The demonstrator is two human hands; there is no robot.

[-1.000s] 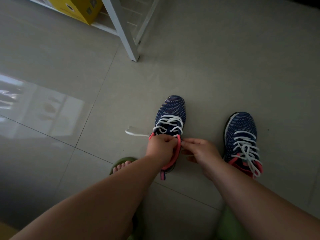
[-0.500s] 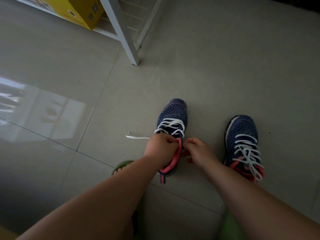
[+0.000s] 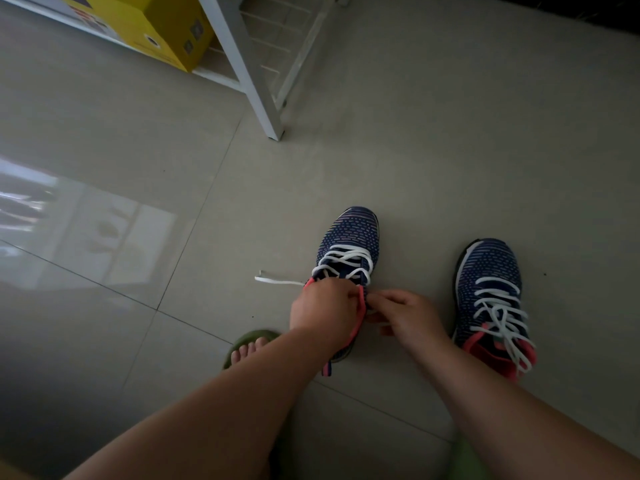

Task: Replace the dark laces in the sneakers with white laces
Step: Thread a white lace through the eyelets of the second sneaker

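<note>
Grey tiled floor (image 3: 415, 150), dim light; white rack leg (image 3: 256, 81) and yellow box (image 3: 156, 26) far ahead of the hands, well apart from the work.

Change vs. approx. 1 s prior: right hand (image 3: 403, 315) has closed in toward the left hand (image 3: 323, 311); fingers of the two now nearly meet over the collar of the left sneaker (image 3: 349, 244). Free end of the white lace (image 3: 277, 280) lies thinner and straighter on the floor to the left of the left grip, so slack appears to have been drawn in. Inspector's reading: lacing of this shoe is at the top eyelets, tightening or knotting stage; no dark lace seen anywhere in view.

Grip state: left grip curled, pinching at the pink collar/lace junction; exactly which strand it holds can't be told. Right grip: fingers curled at the same point, pinching something small, prob. the other lace end, hidden by the fingers.

Orientation: left sneaker directly under and ahead of both grips, long axis running away from the person, toe pointing forward, heel tab toward the wrist. Right sneaker (image 3: 491, 292) just beside the right forearm, already laced white w/ loose ends, same heading, toe forward, tilted slightly leftward.
</note>
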